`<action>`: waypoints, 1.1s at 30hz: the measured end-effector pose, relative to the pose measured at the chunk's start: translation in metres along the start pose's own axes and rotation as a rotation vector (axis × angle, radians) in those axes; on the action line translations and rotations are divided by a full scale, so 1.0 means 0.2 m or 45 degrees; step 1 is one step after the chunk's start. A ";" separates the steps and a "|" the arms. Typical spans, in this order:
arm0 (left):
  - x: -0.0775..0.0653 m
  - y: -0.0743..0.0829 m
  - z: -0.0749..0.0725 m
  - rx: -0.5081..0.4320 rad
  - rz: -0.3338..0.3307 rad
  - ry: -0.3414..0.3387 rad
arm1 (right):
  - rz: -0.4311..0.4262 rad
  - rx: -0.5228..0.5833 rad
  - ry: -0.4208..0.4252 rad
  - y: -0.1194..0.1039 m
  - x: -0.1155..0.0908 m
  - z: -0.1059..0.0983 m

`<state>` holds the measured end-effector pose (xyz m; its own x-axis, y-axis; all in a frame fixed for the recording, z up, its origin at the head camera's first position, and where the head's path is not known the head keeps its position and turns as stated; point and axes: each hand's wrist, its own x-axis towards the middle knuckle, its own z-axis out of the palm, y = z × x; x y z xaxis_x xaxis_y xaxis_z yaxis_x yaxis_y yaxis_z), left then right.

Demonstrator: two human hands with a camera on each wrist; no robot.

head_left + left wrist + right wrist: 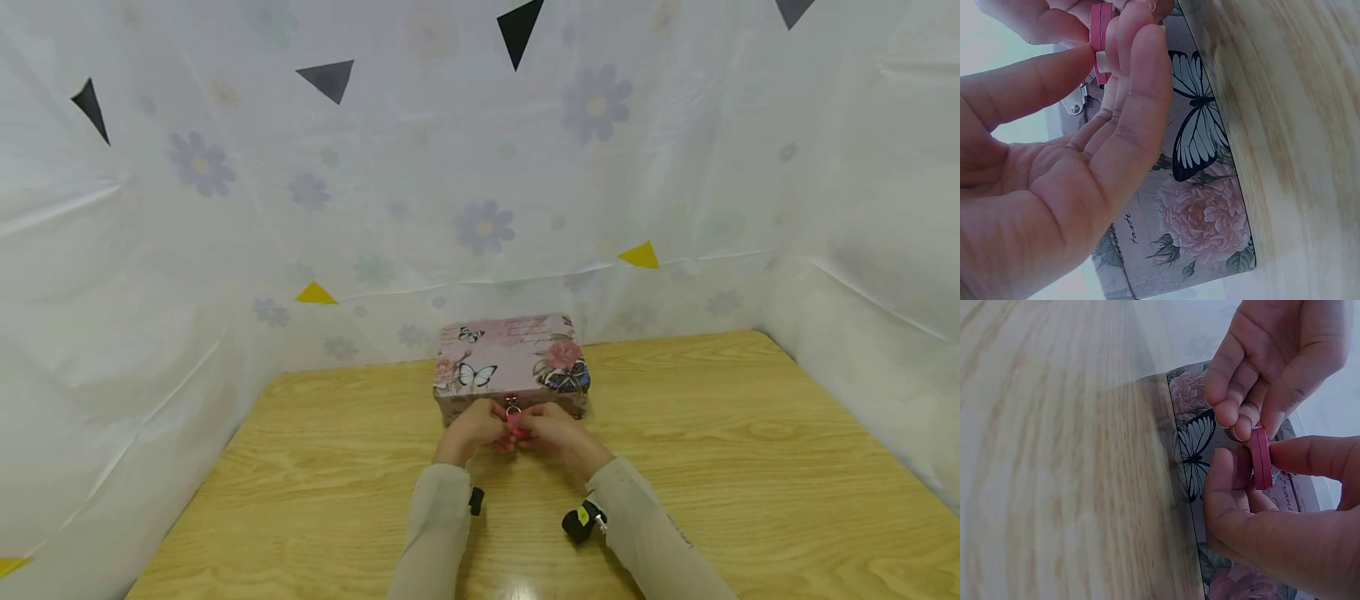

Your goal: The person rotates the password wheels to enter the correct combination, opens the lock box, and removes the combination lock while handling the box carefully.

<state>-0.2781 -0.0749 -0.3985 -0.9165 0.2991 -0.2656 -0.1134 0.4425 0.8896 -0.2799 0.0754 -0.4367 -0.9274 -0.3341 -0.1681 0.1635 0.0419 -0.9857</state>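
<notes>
A small pink padlock (514, 422) hangs by its metal shackle from the clasp (512, 401) at the front of a closed pink box (513, 358) printed with butterflies and roses. From the left, my left hand (478, 423) pinches the padlock between thumb and fingers. My right hand (558, 431) grips it from the other side, thumb on one face and fingers on the opposite one in the right wrist view. The narrow side of the padlock (1261, 459) shows there between the fingertips. Fingers hide part of the lock in both wrist views.
The box stands at the back of a wood-grain table (337, 483), close to a white flowered curtain (420, 192). Similar white sheeting hangs at both sides. Black straps (577, 525) with small devices sit at the wrists.
</notes>
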 end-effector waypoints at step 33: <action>0.01 -0.02 0.00 0.006 0.018 -0.016 | 0.008 -0.001 -0.034 0.00 0.00 -0.04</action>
<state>-0.2804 -0.0761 -0.4019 -0.9132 0.3161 -0.2574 -0.0982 0.4422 0.8915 -0.2824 0.0825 -0.4364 -0.9171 -0.3588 -0.1738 0.1690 0.0449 -0.9846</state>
